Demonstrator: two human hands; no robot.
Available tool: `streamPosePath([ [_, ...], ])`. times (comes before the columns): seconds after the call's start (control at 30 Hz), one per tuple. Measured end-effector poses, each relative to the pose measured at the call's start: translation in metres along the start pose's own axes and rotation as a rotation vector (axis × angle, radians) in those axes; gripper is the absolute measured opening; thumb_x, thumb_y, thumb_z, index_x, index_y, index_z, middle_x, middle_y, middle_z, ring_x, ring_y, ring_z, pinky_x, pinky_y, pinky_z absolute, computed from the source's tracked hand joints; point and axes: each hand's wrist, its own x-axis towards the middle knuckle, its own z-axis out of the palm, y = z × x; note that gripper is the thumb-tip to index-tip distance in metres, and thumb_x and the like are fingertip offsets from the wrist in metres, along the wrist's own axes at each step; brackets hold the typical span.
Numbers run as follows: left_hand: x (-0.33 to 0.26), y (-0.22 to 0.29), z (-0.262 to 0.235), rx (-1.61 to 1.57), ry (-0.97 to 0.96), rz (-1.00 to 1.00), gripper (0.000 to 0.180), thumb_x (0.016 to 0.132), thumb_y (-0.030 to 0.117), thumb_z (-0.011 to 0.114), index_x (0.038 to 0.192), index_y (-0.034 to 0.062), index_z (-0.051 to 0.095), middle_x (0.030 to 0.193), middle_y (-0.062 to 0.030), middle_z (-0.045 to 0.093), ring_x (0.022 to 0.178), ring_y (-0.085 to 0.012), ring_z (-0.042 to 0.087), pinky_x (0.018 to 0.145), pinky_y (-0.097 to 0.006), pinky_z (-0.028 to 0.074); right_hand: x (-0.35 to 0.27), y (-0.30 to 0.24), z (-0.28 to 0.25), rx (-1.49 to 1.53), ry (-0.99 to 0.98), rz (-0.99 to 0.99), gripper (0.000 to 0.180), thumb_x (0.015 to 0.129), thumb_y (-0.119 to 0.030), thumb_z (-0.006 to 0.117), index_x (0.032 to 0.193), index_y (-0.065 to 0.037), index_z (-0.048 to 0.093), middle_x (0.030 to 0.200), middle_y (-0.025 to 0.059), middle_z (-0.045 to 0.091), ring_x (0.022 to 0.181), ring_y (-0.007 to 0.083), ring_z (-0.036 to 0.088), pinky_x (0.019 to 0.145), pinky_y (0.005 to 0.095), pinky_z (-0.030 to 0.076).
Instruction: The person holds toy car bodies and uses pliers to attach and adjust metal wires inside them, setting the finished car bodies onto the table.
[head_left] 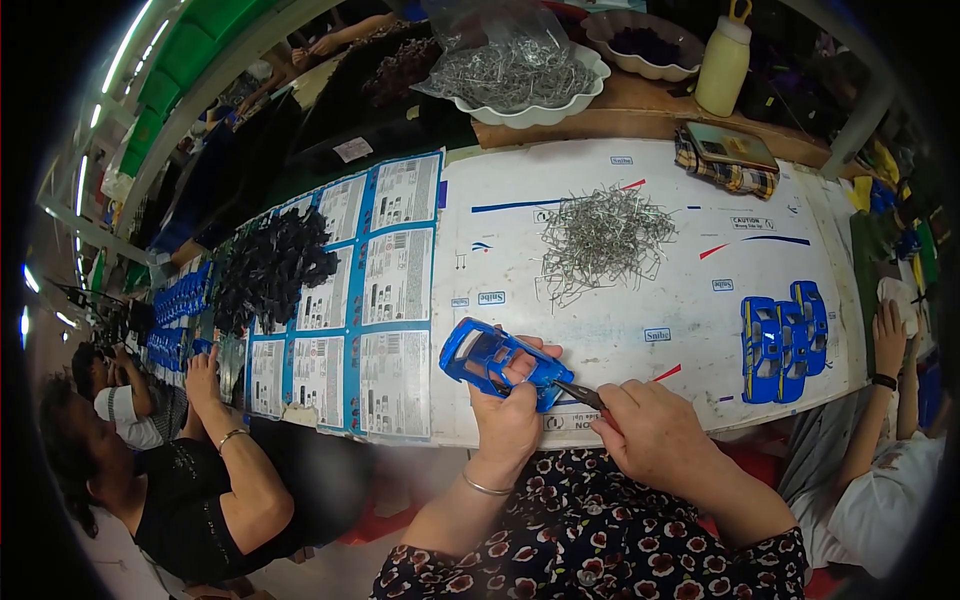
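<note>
Left hand (508, 410) fingers closed around blue toy car shell (490, 360); right hand (650, 432) fingers pinching dark tool (580, 393).

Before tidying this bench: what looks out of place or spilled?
Loose thin metal wire clips lie scattered in a heap on the white table, with strays at its edges, though a white scalloped bowl holds others.

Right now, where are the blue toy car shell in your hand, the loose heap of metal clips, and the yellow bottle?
blue toy car shell (482, 353): head view, on its roof area.
heap of metal clips (603, 238): head view, heap's middle.
yellow bottle (722, 68): head view, on its body.
</note>
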Motion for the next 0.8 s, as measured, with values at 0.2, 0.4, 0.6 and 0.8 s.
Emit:
streamPosePath([
  [0.2, 0.000, -0.005, -0.003, 0.028, 0.001, 0.010, 0.045, 0.071, -0.015, 0.030, 0.113, -0.0034, 0.043, 0.108, -0.0156, 0.053, 0.102, -0.0290, 0.060, 0.087, -0.040, 0.051, 0.004, -0.001, 0.007, -0.175, 0.005, -0.061, 0.016, 0.076, -0.014, 0.062, 0.084, -0.005, 0.052, 0.071, 0.0075, 0.051, 0.064, 0.0228, 0.054, 0.054, 0.0322, 0.045],
  [0.4, 0.004, -0.013, -0.009, 0.073, -0.024, -0.013, 0.052, 0.071, -0.015, 0.033, 0.120, 0.0014, 0.038, 0.106, -0.0153, 0.053, 0.100, -0.0303, 0.060, 0.086, -0.041, 0.052, 0.009, -0.002, 0.007, -0.410, -0.096, -0.136, 0.015, 0.074, -0.009, 0.057, 0.087, -0.002, 0.052, 0.071, 0.0069, 0.050, 0.064, 0.0218, 0.052, 0.055, 0.0330, 0.044],
  [0.6, 0.005, -0.013, -0.003, 0.116, -0.002, 0.074, 0.046, 0.073, -0.014, 0.032, 0.115, -0.0011, 0.042, 0.105, -0.0144, 0.054, 0.100, -0.0289, 0.060, 0.087, -0.040, 0.051, 0.026, 0.011, -0.002, -0.336, -0.197, -0.203, 0.015, 0.073, -0.008, 0.054, 0.086, -0.002, 0.053, 0.074, 0.0074, 0.052, 0.066, 0.0208, 0.053, 0.056, 0.0316, 0.045],
  [0.8, 0.009, -0.014, -0.010, 0.067, -0.001, 0.005, 0.036, 0.079, -0.011, 0.033, 0.112, -0.0019, 0.044, 0.103, -0.0140, 0.055, 0.098, -0.0278, 0.061, 0.087, -0.039, 0.051, 0.025, 0.006, -0.005, -0.485, -0.202, -0.270, 0.015, 0.073, -0.010, 0.054, 0.086, -0.002, 0.054, 0.074, 0.0074, 0.052, 0.066, 0.0199, 0.052, 0.054, 0.0315, 0.043],
])
